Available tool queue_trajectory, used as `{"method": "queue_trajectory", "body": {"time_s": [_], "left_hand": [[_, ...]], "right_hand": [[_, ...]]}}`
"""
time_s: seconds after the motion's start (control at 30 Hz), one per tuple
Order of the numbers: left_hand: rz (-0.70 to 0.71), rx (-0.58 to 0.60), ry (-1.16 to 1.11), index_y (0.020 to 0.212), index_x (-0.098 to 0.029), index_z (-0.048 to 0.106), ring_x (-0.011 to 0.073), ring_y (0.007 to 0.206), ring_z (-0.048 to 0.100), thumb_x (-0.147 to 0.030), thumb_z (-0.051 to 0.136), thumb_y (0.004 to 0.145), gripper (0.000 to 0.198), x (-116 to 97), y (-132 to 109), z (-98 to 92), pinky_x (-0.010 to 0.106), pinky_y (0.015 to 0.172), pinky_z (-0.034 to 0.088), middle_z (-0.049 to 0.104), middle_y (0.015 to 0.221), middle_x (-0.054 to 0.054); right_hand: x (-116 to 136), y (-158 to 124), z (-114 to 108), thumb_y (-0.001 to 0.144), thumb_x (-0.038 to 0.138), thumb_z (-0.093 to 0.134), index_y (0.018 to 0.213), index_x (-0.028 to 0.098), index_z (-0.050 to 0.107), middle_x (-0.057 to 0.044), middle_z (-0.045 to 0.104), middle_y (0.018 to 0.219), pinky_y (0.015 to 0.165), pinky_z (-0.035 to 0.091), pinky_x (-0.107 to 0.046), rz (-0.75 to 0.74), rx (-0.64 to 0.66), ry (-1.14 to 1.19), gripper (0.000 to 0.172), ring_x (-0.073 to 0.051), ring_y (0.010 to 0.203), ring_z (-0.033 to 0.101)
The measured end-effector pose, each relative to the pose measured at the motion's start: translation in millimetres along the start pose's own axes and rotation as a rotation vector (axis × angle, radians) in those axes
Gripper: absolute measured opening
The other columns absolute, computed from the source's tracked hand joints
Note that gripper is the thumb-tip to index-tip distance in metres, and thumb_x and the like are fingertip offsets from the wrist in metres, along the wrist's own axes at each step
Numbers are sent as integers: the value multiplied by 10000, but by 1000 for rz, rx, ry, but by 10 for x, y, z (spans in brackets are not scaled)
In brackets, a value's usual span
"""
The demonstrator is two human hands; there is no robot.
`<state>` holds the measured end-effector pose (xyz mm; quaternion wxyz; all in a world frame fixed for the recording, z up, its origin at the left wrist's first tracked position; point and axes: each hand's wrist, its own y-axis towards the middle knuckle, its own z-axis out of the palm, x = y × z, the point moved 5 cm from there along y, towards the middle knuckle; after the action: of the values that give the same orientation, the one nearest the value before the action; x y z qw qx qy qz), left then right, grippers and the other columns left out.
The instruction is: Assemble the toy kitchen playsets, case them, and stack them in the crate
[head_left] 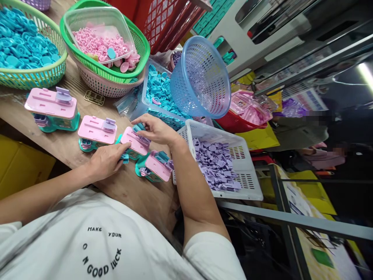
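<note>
My left hand [106, 160] grips the near side of a pink-topped, teal-bodied toy block [134, 142] on the wooden table [61, 142], its fingers curled around it. From the far side my right hand [155, 129] pinches a small purple piece onto the top of the same toy. Another such toy [155, 166] lies tilted just to the right of it. Two more [96, 132] [52, 109] stand to the left, each with a purple piece on top.
A white crate of purple pieces [217, 163] sits at the right. A tipped blue basket [201, 77] rests over a tray of teal parts [160, 91]. Green baskets hold pink parts [100, 42] and teal parts [26, 46]. A red crate [166, 19] stands behind.
</note>
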<state>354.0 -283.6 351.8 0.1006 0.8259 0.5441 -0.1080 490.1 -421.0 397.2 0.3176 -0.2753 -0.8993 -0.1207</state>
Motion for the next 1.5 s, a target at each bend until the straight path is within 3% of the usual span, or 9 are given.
{"method": "queue_trajectory", "body": {"time_s": [0.17,0.33,0.67,0.83,1.0,1.13,1.27,1.4,1.5], "left_hand": [[-11,21,42,1481,-91,449,282,1133,702,-145,509,922,564,-20,31,12,371,898,585,703,1226,169],[-32,53,82,1488,-86,454,285,1138,702,-143,509,926,568,-44,41,13,371,889,593,694,1264,170],[-51,74,84,1528,-56,422,302,1144,702,-138,489,933,604,-81,31,51,390,894,599,697,1263,191],[-40,-63,-59,1475,-90,508,298,1103,719,-161,554,893,588,-25,-21,68,378,872,596,721,1236,171],[-49,-315,-524,1249,-143,694,205,863,739,-316,589,907,397,125,-222,-133,289,788,569,777,1044,92],[-280,-461,-855,1055,-131,741,175,762,689,-404,668,830,362,301,-385,-339,248,674,546,749,910,73],[-376,-571,-1119,963,-132,717,139,694,644,-425,765,738,373,411,-448,-451,209,577,511,712,880,57],[-404,-497,-1328,969,-146,695,98,533,551,-519,832,706,476,518,-469,-446,167,445,376,626,674,-1],[-397,-525,-1332,1016,-155,711,75,529,520,-590,832,702,550,640,-506,-519,174,473,411,665,760,11]], "right_hand": [[-92,5,81,899,326,636,1326,164,626,-78,718,1201,895,529,-310,-1,-46,200,456,-178,999,652],[-181,-30,145,902,337,670,1197,165,710,-56,749,1110,861,522,-302,63,-127,206,343,-186,956,670],[131,-232,273,1010,391,607,1283,270,714,-68,744,1058,1041,336,-444,212,-265,-426,318,-245,1082,582],[152,-273,390,1042,373,550,1389,286,633,-74,754,1229,1149,225,-542,260,-326,-494,368,-275,1263,539],[249,-351,363,1015,357,595,1403,261,626,-102,728,1277,1147,280,-602,258,-403,-487,401,-320,1314,519],[605,-431,380,1005,421,586,1399,233,622,-120,683,1273,1032,478,-480,102,-586,-194,439,-269,1160,610],[968,-246,669,974,454,628,1306,253,668,-59,729,1117,825,589,-333,-115,-375,306,390,-173,895,679],[939,36,757,932,476,680,1176,246,694,-34,737,1064,817,610,-316,-76,-392,578,336,-158,874,694],[833,252,763,890,550,711,1253,272,635,-27,716,1091,786,621,-305,-68,-394,700,464,-159,902,687]]}}
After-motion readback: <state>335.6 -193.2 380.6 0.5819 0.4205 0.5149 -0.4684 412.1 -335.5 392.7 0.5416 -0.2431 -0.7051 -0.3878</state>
